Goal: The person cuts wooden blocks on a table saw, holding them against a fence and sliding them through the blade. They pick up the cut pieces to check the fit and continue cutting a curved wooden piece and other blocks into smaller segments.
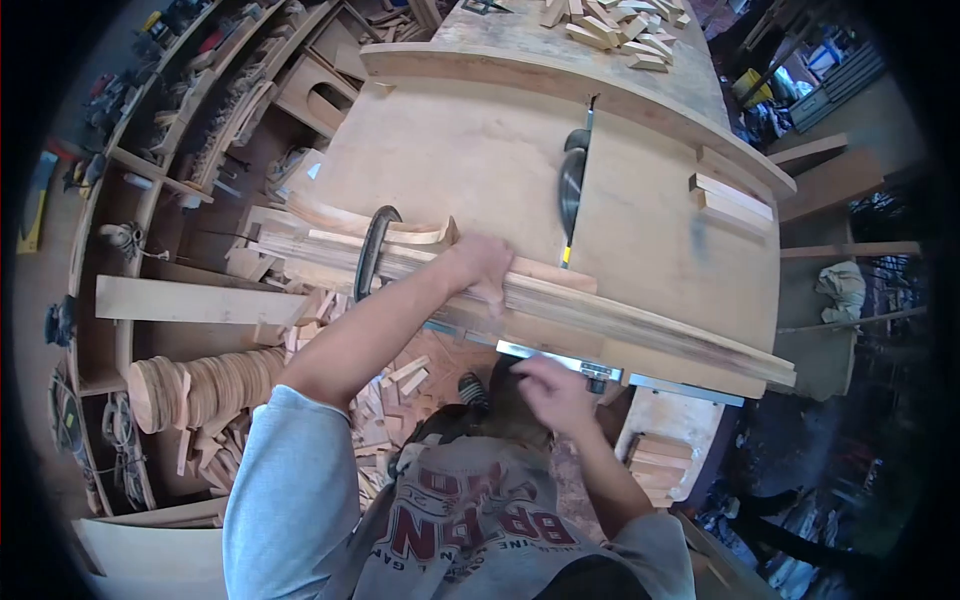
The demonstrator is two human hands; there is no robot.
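Note:
My left hand [485,265] lies over long wooden strips [620,322] that run across the near part of a plywood saw table [460,140], its thumb on their near side. Left of this hand, a dark C-clamp [373,250] sits around the strips and a curved wooden piece. A round saw blade [571,185] stands up through a slot beyond the strips. My right hand [552,392] is blurred, just below the metal rail [560,358] at the table's front edge; its fingers point left and nothing can be made out in them.
A curved board [560,75] borders the table's far edge, with cut wooden blocks [620,25] behind it. Short pieces [733,205] lie at the right. Shelves [150,190] and stacked round wooden slices [205,388] stand at the left. Offcuts [395,395] cover the floor.

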